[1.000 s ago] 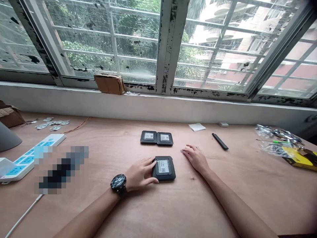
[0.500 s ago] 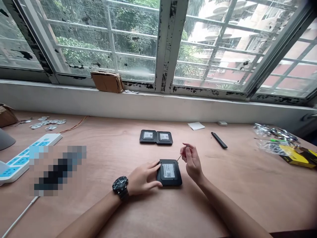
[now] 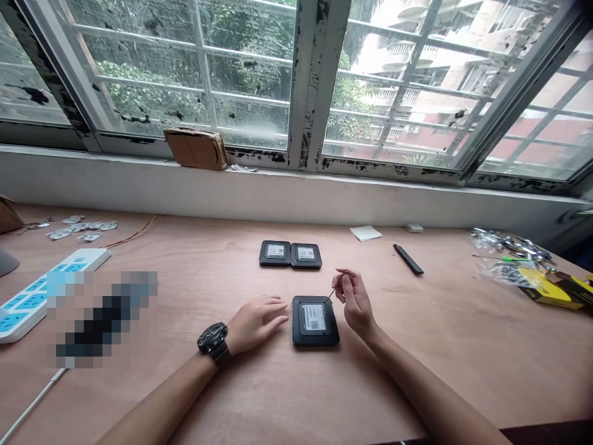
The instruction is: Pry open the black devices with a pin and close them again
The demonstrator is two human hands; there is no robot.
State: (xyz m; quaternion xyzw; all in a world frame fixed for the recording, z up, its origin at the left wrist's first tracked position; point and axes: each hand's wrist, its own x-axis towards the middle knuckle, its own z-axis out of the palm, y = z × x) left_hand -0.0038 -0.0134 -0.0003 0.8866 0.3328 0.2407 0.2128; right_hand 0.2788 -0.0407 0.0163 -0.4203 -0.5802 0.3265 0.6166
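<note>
A square black plastic case (image 3: 315, 339) with a white printed label lies flat on the wooden table (image 3: 213, 408). My right hand (image 3: 356, 303) is closed round a thin screwdriver (image 3: 330, 295); its handle is mostly hidden in the fingers. The shaft slants down to the case's upper right corner, where a screw hole seems to be. To the left of the case, my left hand (image 3: 257, 324) rests with fingers stretched out, holding nothing and just apart from the case. A black watch (image 3: 214, 340) is on the left wrist.
Two similar black cases (image 3: 291, 264) sit side by side farther back. Behind my right hand lie a black bar (image 3: 408, 259) and a white pad (image 3: 365, 233). A power strip (image 3: 99, 258) is at left; plastic bags (image 3: 503, 272) and a yellow packet (image 3: 546, 292) are at right.
My left hand has let go of the case and moved left, off its edge. The screwdriver tip has shifted slightly left and now meets the case's upper right corner.
</note>
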